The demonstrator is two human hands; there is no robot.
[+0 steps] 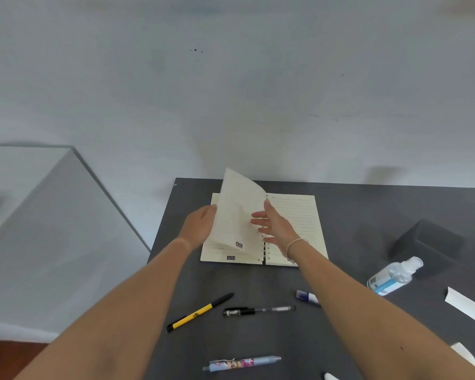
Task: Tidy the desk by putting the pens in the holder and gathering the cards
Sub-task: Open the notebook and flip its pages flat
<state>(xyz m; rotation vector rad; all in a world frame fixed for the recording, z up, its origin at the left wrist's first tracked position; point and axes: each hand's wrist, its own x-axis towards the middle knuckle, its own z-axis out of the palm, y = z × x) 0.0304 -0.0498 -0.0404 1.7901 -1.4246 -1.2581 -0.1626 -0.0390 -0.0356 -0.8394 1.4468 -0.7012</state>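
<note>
Two bare hands work at an open notebook (294,229) lying at 12 o'clock on a dark desk (354,215). The left hand (199,226) grips the outer edge of a lifted sheaf of pages (237,212), thumb in front, while the right hand (272,226), fingers spread wide and holding nothing, rests beside the sheaf over the ring binding.

Three pens lie loose nearer the person: a yellow pen (199,312) at 7 o'clock, a black pen (258,310) just right of it, and a patterned pen (242,363) at 6 o'clock by the near edge. A blue-and-white item (307,297) shows partly beside the right forearm; what it is cannot be told.

At 3 o'clock a clear bottle (394,275) lies on its side before a black box (428,242). White cards sit at 4 o'clock: one card (468,307) near the right edge, another (466,355) lower, cut off by the frame.
</note>
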